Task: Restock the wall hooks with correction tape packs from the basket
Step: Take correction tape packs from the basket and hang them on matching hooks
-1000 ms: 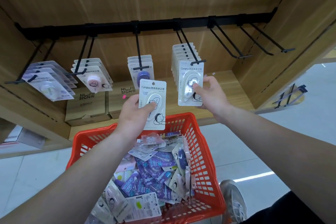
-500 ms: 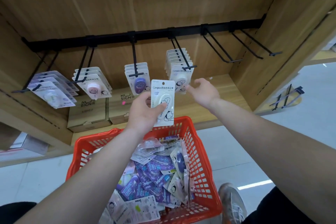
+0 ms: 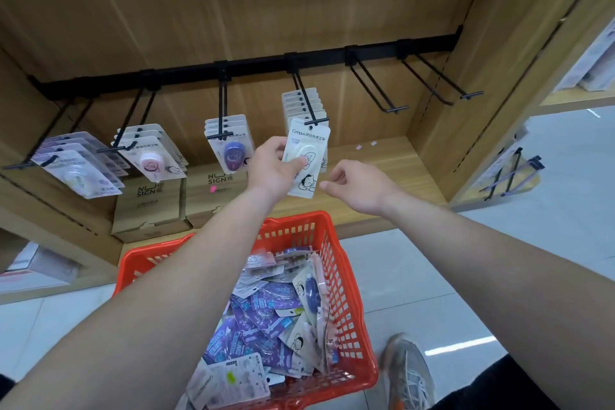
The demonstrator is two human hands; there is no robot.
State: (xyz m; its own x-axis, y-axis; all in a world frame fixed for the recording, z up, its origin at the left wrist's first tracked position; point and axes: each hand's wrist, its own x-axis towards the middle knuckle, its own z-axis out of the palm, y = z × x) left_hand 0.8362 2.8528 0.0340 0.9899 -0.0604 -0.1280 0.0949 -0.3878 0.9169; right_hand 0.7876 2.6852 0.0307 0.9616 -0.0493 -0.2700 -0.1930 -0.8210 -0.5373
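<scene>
My left hand (image 3: pixel 271 168) grips a white correction tape pack (image 3: pixel 307 156) and holds its top hole up against the tip of the fourth hook (image 3: pixel 316 116), which carries several white packs. Just right of the pack's lower corner, my right hand (image 3: pixel 356 185) hovers with its fingers loosely curled and nothing in it. Below my arms sits the red basket (image 3: pixel 346 276), holding several purple and white packs (image 3: pixel 266 316). Further left, three hooks hold purple packs (image 3: pixel 229 148), pink packs (image 3: pixel 149 156) and pale packs (image 3: pixel 76 170).
Two bare black hooks (image 3: pixel 379 90) (image 3: pixel 442 78) stick out at the right end of the rail. Brown cardboard boxes (image 3: pixel 149 206) stand on the wooden shelf under the hooks. My shoe (image 3: pixel 409 373) rests on the grey floor beside the basket.
My left hand has lifted its pack up and right to the fourth hook's tip. My right hand let go of the pack hung there and dropped lower, empty.
</scene>
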